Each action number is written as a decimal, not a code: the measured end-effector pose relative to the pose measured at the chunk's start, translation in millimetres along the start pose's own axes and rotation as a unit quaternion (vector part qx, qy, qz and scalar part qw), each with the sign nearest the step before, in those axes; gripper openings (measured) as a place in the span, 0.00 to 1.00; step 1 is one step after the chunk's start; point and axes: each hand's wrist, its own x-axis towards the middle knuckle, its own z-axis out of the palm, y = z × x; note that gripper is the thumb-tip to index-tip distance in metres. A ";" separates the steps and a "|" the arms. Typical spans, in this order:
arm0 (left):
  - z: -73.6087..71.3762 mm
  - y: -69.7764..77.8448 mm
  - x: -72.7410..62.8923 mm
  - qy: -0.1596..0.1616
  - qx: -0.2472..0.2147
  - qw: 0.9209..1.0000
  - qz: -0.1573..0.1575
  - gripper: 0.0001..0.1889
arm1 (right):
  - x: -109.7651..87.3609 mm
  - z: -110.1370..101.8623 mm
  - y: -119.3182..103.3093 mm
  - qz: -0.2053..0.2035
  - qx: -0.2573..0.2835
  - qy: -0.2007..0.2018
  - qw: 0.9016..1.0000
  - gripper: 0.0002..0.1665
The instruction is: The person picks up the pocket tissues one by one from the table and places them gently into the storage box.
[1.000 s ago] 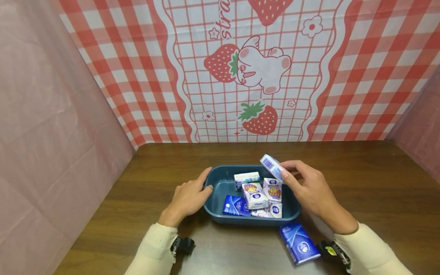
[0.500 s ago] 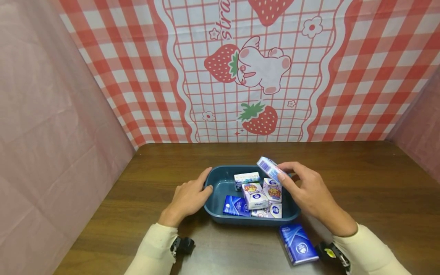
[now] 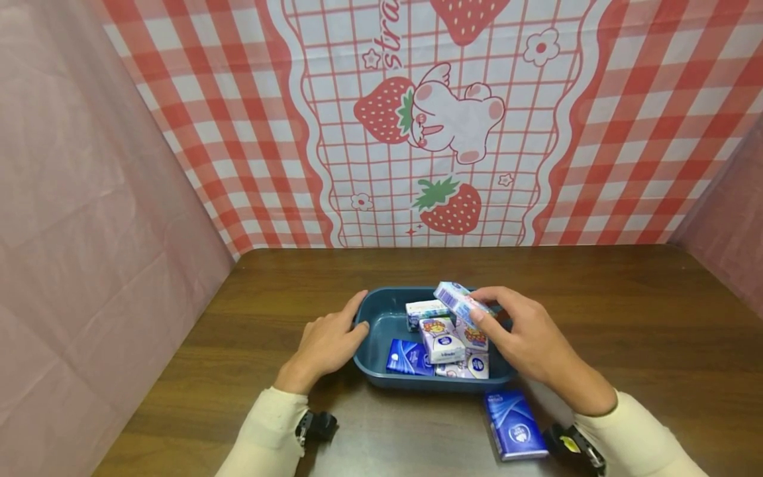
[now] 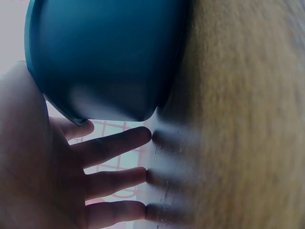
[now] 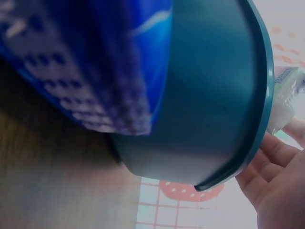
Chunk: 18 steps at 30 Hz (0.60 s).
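In the head view my right hand [image 3: 530, 334] pinches a white and lilac tissue pack [image 3: 456, 301] between thumb and fingers, tilted over the right part of a dark teal plastic basin [image 3: 381, 319]. Inside the basin lie several more tissue packs: a white one [image 3: 422, 311] at the back, patterned lilac ones [image 3: 444, 344] piled at the right, and a blue one [image 3: 410, 358] at the front. My left hand [image 3: 324, 344] rests at the basin's left end, thumb over the rim. The left wrist view shows its other fingers [image 4: 116, 181] straight, tips at the tabletop.
A blue tissue pack [image 3: 517, 427] lies on the wooden table [image 3: 268, 285], just off the basin's front right corner, near the right wrist strap. Behind the table hangs a red and white checked cloth [image 3: 256, 119] with strawberries. Pink cloth [image 3: 107, 232] hangs at the left side.
My right hand has brought the held tissue pack left and lower over the basin. The blue pack on the table has turned a little beside the right wrist. My left hand stays put.
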 end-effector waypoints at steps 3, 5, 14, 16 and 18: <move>0.3 -0.1 0.1 0.000 0.000 1.000 -0.002 0.32 | -0.1 0.2 -2.9 0.003 -0.001 -0.010 1.000 0.18; 0.3 0.2 0.1 0.001 0.001 1.000 -0.003 0.32 | -0.2 0.3 -5.1 0.007 -0.001 -0.018 1.000 0.19; -0.2 0.7 0.0 -0.004 0.002 1.000 -0.006 0.33 | -1.4 3.6 -11.2 0.006 0.003 -0.045 0.999 0.20; -0.5 0.4 0.1 -0.002 0.003 1.000 -0.004 0.33 | -1.7 5.3 -12.1 -0.001 0.007 -0.047 0.999 0.20; -0.6 0.2 0.1 0.000 0.003 1.000 -0.002 0.33 | -1.9 7.5 -12.9 -0.011 0.013 -0.049 0.999 0.20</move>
